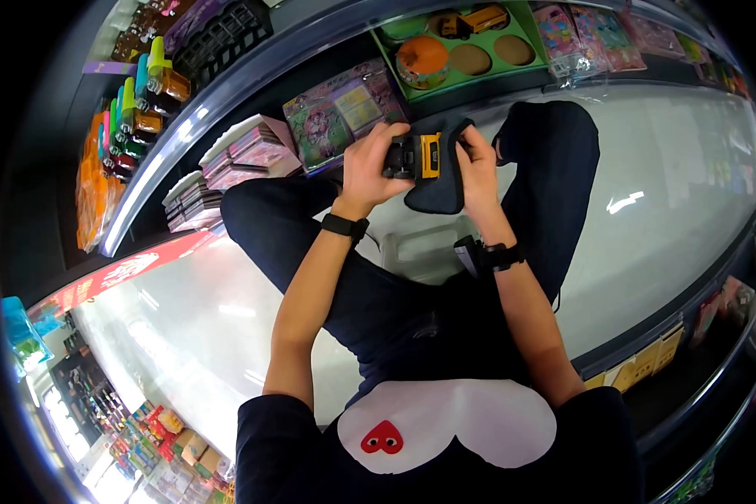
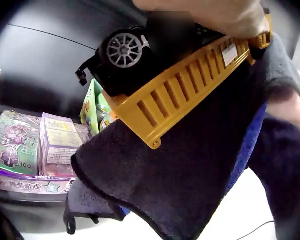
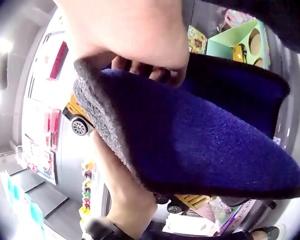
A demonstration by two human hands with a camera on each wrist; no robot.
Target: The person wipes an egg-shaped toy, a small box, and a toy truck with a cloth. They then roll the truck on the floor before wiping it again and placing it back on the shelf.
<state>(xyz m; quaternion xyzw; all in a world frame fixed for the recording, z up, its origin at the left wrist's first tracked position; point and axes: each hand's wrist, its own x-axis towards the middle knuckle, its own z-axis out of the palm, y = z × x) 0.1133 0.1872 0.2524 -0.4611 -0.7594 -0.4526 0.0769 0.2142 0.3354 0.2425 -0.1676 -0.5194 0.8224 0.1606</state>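
Observation:
In the head view my left hand grips a toy dump truck with a yellow bed and black wheels. The left wrist view shows the truck's ribbed yellow bed tilted, a spoked wheel facing up beside it. My right hand holds a cloth, dark grey on one face and blue on the other. Its fingers curl into a fold of the blue face in the right wrist view. The cloth lies along the truck's side, partly hiding it from the right wrist view.
On the shelf ahead, a green tray with round cutouts holds another yellow toy truck and an orange round item. Packaged boxes and card packs stand left of it. A translucent plastic stool lies between the legs.

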